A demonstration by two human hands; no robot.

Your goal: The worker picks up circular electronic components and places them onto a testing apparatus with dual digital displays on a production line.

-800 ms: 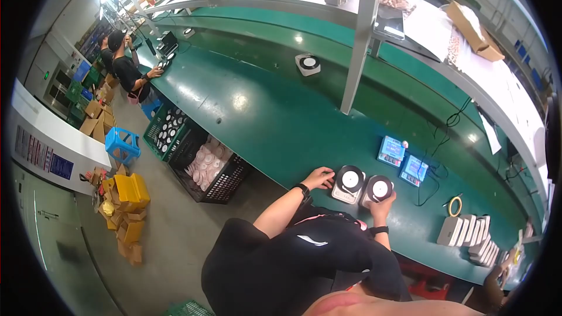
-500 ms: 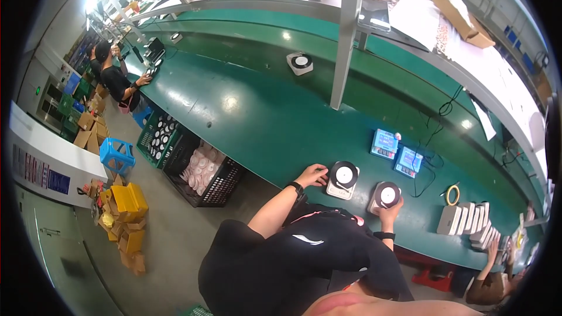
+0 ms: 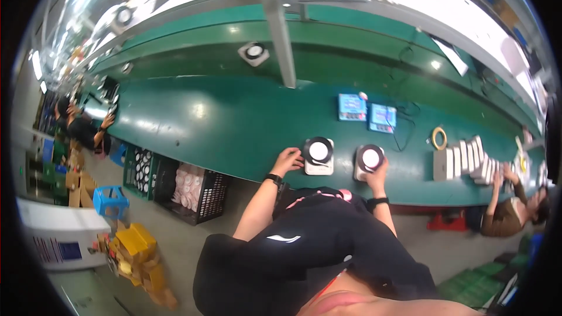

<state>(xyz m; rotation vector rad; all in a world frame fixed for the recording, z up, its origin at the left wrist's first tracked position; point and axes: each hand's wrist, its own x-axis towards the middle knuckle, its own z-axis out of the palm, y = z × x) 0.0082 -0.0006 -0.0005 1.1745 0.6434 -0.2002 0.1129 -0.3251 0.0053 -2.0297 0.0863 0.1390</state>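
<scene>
Two small white box-shaped devices, each topped by a black disc with a white centre like a mini record player, are in front of me on the green workbench. The left mini record player lies flat. Close by its left edge is my left hand, its fingers partly spread; whether the fingertips touch the device is hard to see. My right hand is wrapped round the lower right side of the right mini record player, which its fingers partly cover.
Two blue-faced instruments with cables stand behind the devices. At right are a yellow tape roll, a row of white boxes and a co-worker. Black crate sits below the bench's left side. A post rises at the back.
My view has turned, so the bench looks more level and the co-worker at right shows more. My left hand still lies beside the left device, my right hand still grips the right one.
</scene>
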